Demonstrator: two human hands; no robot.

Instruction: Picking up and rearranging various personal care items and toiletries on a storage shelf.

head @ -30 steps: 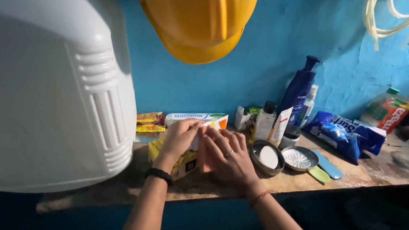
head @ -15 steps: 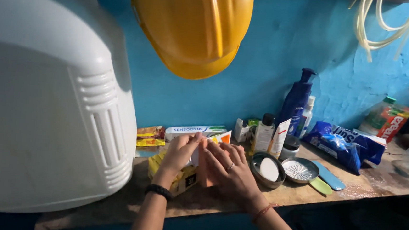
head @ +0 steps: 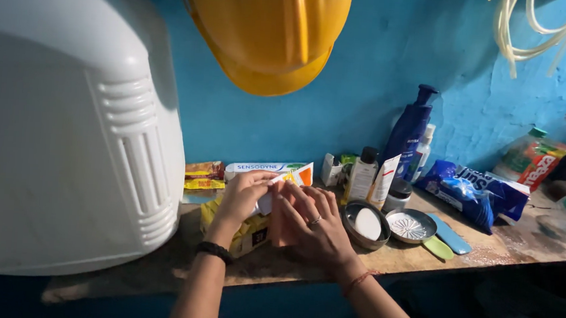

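Both my hands rest on a yellow packet [head: 246, 233] lying on the wooden shelf [head: 422, 255]. My left hand [head: 244, 195], with a black band at the wrist, pinches a small white piece at the packet's top. My right hand [head: 310, 222], wearing a ring and a red thread at the wrist, presses flat on the packet's right side with fingers spread. A long white toothpaste box [head: 265, 170] lies just behind my hands against the blue wall.
A big white plastic canister [head: 66, 130] fills the left. A yellow hard hat [head: 269, 28] hangs overhead. To the right stand small bottles [head: 361, 174], a tall blue bottle [head: 410, 131], two steel soap dishes [head: 411, 226], a blue pouch [head: 473, 189] and plastic bottles [head: 536, 153].
The view has shifted slightly lower and closer. My hands stay on the yellow packet, fingers working at its top edge; nothing else moved.
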